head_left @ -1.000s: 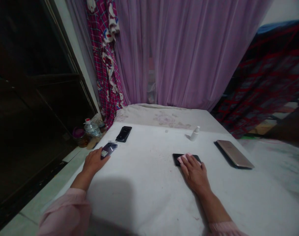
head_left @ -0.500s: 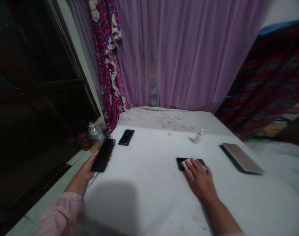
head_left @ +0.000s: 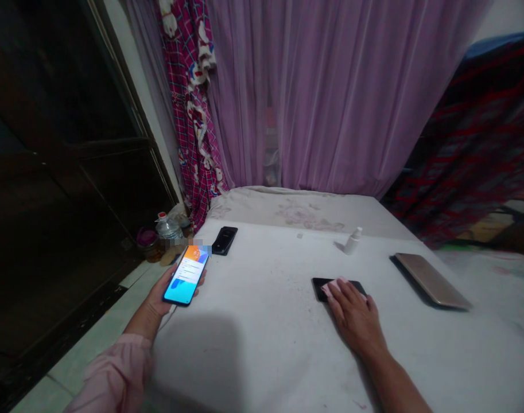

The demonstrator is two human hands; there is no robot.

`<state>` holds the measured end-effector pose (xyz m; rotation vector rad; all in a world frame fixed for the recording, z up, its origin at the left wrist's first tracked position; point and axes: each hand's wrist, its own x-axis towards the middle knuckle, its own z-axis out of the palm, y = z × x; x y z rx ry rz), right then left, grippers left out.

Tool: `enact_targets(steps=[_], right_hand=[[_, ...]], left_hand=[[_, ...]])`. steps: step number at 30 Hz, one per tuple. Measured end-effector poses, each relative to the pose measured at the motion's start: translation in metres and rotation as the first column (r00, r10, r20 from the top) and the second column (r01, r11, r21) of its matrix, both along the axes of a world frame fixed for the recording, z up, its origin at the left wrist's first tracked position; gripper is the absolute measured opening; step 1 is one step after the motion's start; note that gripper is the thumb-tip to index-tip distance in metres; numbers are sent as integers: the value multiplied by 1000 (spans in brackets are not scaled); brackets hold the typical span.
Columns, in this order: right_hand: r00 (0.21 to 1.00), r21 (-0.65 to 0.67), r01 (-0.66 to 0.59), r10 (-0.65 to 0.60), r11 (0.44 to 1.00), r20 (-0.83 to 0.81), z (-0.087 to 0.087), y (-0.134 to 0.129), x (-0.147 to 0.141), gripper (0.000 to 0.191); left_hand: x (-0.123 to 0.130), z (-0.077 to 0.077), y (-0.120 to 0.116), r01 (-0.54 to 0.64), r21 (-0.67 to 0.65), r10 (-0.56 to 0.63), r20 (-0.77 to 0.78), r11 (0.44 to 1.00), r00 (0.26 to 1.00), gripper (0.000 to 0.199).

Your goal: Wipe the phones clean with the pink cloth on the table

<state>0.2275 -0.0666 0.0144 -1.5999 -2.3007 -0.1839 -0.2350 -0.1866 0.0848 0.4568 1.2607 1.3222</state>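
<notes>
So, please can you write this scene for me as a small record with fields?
Left hand: holds a smartphone, screen lit and facing up
Right hand: rests on a pink cloth lying on a black phone
Surface: white-covered mattress
Also on surface: second black phone, small white spray bottle, gold flat device
Behind: purple curtain

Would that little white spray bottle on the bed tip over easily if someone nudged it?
Probably yes: the white spray bottle is slim and stands upright on soft-looking white bedding, so its footing seems unsteady. Its rounded body would likely roll once down. It looks small and plastic, so probably light.
</notes>
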Motion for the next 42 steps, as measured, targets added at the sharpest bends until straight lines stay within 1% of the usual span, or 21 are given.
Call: enact_targets(steps=[4, 7, 9, 11, 12, 13, 15, 16, 17, 19, 21, 24, 26, 27, 29, 30, 32, 34, 36, 38, 42], right_hand=[[1000, -3, 1, -1, 1000, -3, 0, 0, 0, 45], [1000, 2, 6, -6, 1000, -2, 0, -1, -1, 45], [1000, -2, 4, -4, 1000, -4, 0, -1, -1, 46], [1000, -5, 1, -2, 1000, -8, 0, -1, -1, 46], [1000, -5, 2, -2, 1000, -11, 0, -1, -1, 46], [1000, -4, 4, -4, 1000, -14, 0, 0, -1, 46], [1000, -2, 5, -5, 1000, -19, -1, 0, -1, 46], [1000, 0, 6, -6, 1000, -23, -1, 0, -1, 45], [1000, 1, 4, -4, 1000, -25, -2, 0, -1, 45], [1000, 5, 6, -6, 1000, -28, -2, 0, -1, 45], [1000, 8, 11, -11, 1000, -25, -4, 0, -1, 45], [1000, 12, 8, -8, 1000, -11, -6, 0, 0, 46], [1000, 12, 2, -2, 1000, -1, -6, 1, -1, 46], [1000, 10, 0, 0, 1000, 4, -7, 1, -1, 46], [1000, 5, -1, 0, 1000, 14, -6, 1, -1, 45], [1000, 2, 1, -1, 1000, 16, -6, 1, -2, 45], [1000, -3, 4, -4, 1000, 17, -5, 1, -2, 45], [1000, -13, 5, -5, 1000, 12, -5, 1, -3, 45], [1000, -28, 9, -9, 1000, 4, -3, -1, -3, 44], [1000, -44, 17, -17, 999, -3, -1, -2, -3, 44], [1000, -78, 7, -7, 997, 3, 3, -3, -4, 43]], left_hand=[[-2, 5, 4, -9, -41, -1, -234, 999, 972, 75], [-5, 9, 12, -64, -81, 18, -473, 995, 881, 73], [-6, 10, 19, -107, -124, -13, -710, 987, 704, 67], [-3, 9, 26, -128, -161, -87, -888, 979, 452, 61], [0, 8, 29, -127, -186, -135, -933, 974, 335, 60], [4, 5, 32, -136, -202, -158, -948, 970, 276, 61], [14, -1, 34, -176, -302, -310, -951, 937, -16, 60], [20, -5, 34, -210, -331, -360, -926, 920, -118, 59], [25, -8, 34, -234, -349, -394, -900, 907, -184, 59], [32, -13, 32, -288, -346, -420, -869, 893, -260, 59], [34, -16, 31, -302, -346, -428, -861, 888, -274, 58], [34, -20, 30, -285, -352, -423, -872, 892, -247, 59], [45, -27, 33, -299, -270, -354, -894, 915, -275, 61], [56, -32, 37, -264, -218, -292, -912, 940, -288, 63], [91, -43, 50, -49, -114, -123, -956, 992, -266, 62], [115, -48, 58, 116, -74, -48, -976, 991, -214, 62], [167, -57, 78, 420, -14, 28, -995, 907, -94, 68], [216, -60, 97, 590, 16, 42, -999, 807, -31, 82], [253, -61, 112, 656, 7, 18, -1000, 754, -10, 90], [274, -60, 121, 688, 20, 11, -1000, 725, 18, 82], [283, -65, 129, 663, 67, 28, -997, 746, 69, 62]])
